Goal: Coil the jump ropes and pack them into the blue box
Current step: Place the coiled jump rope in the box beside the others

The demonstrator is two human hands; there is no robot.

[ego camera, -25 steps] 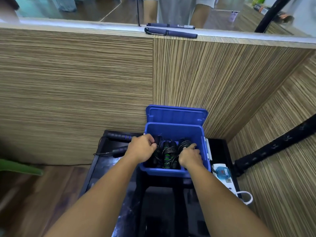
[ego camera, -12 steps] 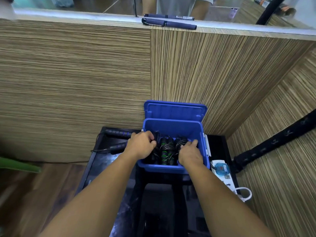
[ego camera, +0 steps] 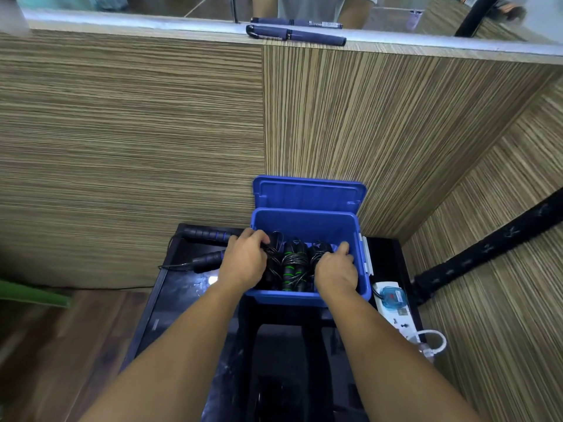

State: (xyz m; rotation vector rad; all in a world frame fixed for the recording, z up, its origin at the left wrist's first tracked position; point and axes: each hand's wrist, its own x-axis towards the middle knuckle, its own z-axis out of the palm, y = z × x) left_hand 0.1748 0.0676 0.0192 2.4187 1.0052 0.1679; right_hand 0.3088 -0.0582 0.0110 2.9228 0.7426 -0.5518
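Note:
The blue box [ego camera: 307, 219] stands open on a black table [ego camera: 182, 296], its lid tipped back against the wooden wall. Inside lie coiled black jump ropes with green-banded handles [ego camera: 292, 264]. My left hand [ego camera: 245, 260] reaches over the box's left rim, fingers curled on a coiled rope at the left. My right hand [ego camera: 335, 268] presses on a coiled rope at the right side of the box. An uncoiled jump rope with black and blue handles [ego camera: 207, 236] lies on the table left of the box.
A white power strip [ego camera: 399, 315] with a blue plug lies right of the box. A black padded bar [ego camera: 487, 248] slants along the right wall. Wooden panels close in behind and to the right. Pens [ego camera: 295, 33] rest on the ledge above, where a person stands.
Both hands have shifted slightly inside the box, with the right fingers now spread toward the right wall. The view has tilted a little; the box and ropes stay put.

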